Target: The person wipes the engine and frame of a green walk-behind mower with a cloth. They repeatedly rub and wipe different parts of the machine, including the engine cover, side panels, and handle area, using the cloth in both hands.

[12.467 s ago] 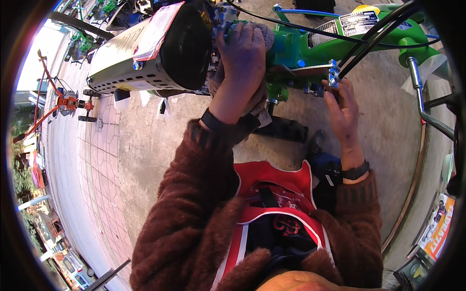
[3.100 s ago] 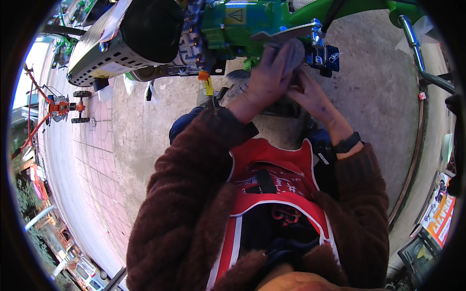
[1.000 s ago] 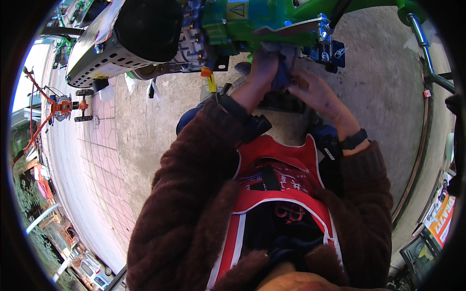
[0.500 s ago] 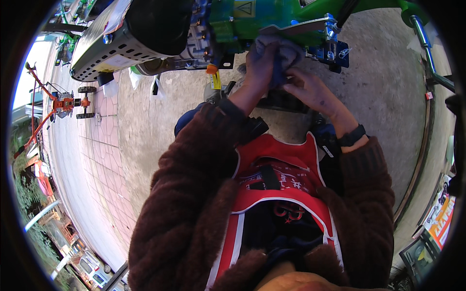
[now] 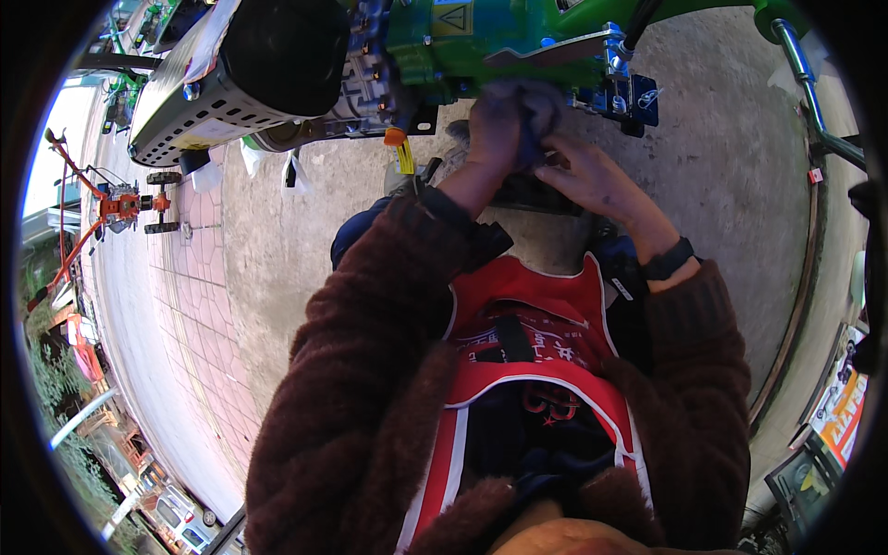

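Note:
My left hand (image 5: 495,134) is closed on a bunched grey-blue cloth (image 5: 534,116), just below the green housing (image 5: 504,37) of a machine. Part of the cloth hangs down between my hands. My right hand (image 5: 592,180) is beside it, with bent fingers and thumb closed at the cloth's hanging edge; the fingertips are partly hidden. Above the cloth, a flat metal lever (image 5: 555,48) runs along the housing to a bolted bracket (image 5: 618,83). Blur softens the cloth's upper part.
To the left, the machine carries a black slotted cover (image 5: 199,120) and an orange cap (image 5: 395,137). A bent metal tube (image 5: 805,83) stands at the right. Concrete floor (image 5: 287,240) lies below. An orange wheeled machine (image 5: 120,205) stands farther left on paving.
The machine sits slightly farther left and higher in the picture. My left hand and the cloth have shifted a little against the housing; my right hand stays close beside them.

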### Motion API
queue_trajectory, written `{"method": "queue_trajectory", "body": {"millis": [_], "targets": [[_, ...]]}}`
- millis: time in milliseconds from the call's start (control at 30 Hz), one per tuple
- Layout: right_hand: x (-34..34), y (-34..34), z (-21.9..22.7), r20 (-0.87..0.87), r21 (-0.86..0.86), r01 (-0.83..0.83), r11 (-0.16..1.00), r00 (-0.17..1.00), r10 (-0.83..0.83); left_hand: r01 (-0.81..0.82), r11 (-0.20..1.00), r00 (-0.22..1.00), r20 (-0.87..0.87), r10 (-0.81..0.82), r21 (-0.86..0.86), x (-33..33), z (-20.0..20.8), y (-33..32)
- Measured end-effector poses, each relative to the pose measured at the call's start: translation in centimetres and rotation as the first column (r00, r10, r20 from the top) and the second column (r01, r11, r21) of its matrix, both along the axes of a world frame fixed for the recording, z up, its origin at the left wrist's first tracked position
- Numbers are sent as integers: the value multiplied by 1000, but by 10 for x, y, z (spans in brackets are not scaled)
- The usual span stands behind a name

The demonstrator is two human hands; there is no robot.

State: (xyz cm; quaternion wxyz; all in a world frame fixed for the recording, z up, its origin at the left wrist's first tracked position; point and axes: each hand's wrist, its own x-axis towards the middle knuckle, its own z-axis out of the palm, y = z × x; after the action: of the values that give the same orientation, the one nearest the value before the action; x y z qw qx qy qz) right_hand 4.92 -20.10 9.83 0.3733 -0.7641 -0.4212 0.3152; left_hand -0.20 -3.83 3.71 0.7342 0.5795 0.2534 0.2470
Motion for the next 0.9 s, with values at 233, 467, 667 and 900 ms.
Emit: {"method": "queue_trajectory", "body": {"millis": [233,467,667,900], "targets": [[-5,6,1,-77,53,69,996,995,-65,66,981,980,-173,-99,-184,-13,17,9],[-7,13,-3,-79,110,135,985,989,-127,198,729,965,262,-27,-655,-21,13,9],[-11,13,0,-89,125,136,983,988,-126,44,937,998,64,-23,-346,-19,10,7],[-5,5,0,-79,56,139,989,988,-134,-25,958,989,131,65,-286,2,-5,-1]]}}
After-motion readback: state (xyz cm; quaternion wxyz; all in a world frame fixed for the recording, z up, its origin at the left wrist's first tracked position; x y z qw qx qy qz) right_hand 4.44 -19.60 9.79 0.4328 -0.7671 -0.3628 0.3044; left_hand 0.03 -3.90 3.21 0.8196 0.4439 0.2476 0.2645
